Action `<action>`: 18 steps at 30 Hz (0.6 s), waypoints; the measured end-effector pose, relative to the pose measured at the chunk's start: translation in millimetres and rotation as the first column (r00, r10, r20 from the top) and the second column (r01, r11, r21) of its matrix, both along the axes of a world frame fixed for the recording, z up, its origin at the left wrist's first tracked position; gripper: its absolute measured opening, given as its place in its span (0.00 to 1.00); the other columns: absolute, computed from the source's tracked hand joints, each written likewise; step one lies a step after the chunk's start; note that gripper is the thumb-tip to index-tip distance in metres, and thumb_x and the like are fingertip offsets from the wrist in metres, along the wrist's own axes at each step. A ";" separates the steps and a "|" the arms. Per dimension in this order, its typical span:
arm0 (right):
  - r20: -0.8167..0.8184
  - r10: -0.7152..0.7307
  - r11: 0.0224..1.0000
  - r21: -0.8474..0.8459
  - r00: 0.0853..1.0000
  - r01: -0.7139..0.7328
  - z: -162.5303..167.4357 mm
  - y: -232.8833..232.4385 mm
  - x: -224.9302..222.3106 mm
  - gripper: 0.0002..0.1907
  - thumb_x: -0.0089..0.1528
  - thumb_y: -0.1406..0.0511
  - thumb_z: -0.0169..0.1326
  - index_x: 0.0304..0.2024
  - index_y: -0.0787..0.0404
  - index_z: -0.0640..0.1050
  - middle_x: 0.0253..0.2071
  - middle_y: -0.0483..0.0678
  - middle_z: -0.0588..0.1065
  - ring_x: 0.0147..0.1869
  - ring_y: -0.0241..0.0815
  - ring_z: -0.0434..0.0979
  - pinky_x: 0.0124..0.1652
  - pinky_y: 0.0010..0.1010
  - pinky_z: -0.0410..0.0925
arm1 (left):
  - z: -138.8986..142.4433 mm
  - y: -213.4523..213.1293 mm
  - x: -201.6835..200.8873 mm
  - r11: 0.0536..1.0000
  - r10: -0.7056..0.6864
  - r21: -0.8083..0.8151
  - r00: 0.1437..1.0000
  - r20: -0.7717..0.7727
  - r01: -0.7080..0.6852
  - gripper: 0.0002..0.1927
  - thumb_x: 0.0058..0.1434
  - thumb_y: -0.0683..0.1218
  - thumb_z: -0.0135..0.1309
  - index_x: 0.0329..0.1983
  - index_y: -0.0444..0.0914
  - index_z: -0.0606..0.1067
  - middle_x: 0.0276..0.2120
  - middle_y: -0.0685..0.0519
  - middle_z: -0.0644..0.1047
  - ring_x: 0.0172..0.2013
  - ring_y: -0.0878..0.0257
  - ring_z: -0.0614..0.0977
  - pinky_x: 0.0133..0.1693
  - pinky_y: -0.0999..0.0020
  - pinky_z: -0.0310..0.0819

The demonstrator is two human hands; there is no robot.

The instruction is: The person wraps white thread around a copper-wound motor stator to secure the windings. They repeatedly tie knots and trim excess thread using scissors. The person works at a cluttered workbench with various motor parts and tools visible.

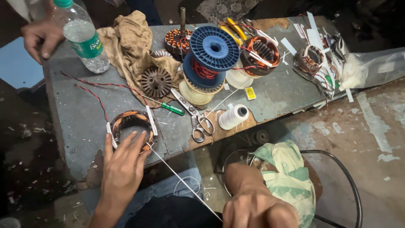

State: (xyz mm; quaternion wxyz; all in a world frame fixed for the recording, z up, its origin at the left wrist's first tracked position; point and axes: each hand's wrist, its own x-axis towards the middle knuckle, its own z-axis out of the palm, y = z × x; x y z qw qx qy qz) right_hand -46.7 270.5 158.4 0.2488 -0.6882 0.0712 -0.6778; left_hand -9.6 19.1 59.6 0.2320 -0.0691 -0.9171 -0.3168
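On the workbench [84,122], left hand [123,166] presses the copper coil [131,122] flat-fingered; right hand [253,207] grips white thread [185,183].

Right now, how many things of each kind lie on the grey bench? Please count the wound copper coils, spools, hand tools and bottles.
Wound copper coils: 4, one under the left hand, at
Spools: 2, blue and white thread
Hand tools: 2, scissors and green screwdriver
Bottles: 1, clear plastic
Total: 9
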 end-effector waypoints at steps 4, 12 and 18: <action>0.049 -0.106 0.994 0.039 0.993 0.104 -1.4 1.6 8.2 0.06 0.72 0.62 0.37 0.41 0.55 0.62 0.33 0.50 0.63 0.26 0.45 0.65 0.28 0.40 0.61 | 0.8 0.8 0.4 1.000 -0.011 0.017 1.000 -0.009 0.011 0.22 0.58 0.41 0.59 0.57 0.33 0.75 0.48 0.41 0.80 0.54 0.48 0.80 0.68 0.38 0.56; -0.006 -0.760 0.500 0.634 0.650 0.590 -65.4 -0.7 12.1 0.10 0.75 0.65 0.40 0.57 0.60 0.64 0.48 0.56 0.69 0.33 0.40 0.73 0.36 0.32 0.69 | 0.8 1.4 0.5 0.997 -0.010 0.082 1.000 -0.006 0.011 0.21 0.60 0.41 0.58 0.57 0.33 0.76 0.48 0.40 0.80 0.53 0.48 0.80 0.69 0.39 0.55; 0.016 -0.810 0.238 0.923 0.587 0.303 -144.8 27.5 20.1 0.17 0.74 0.67 0.42 0.65 0.64 0.63 0.32 0.51 0.75 0.36 0.41 0.77 0.39 0.30 0.70 | -3.1 -0.1 -0.8 0.994 -0.014 0.105 1.000 -0.015 0.016 0.21 0.61 0.41 0.58 0.58 0.33 0.76 0.49 0.41 0.80 0.54 0.49 0.80 0.69 0.40 0.54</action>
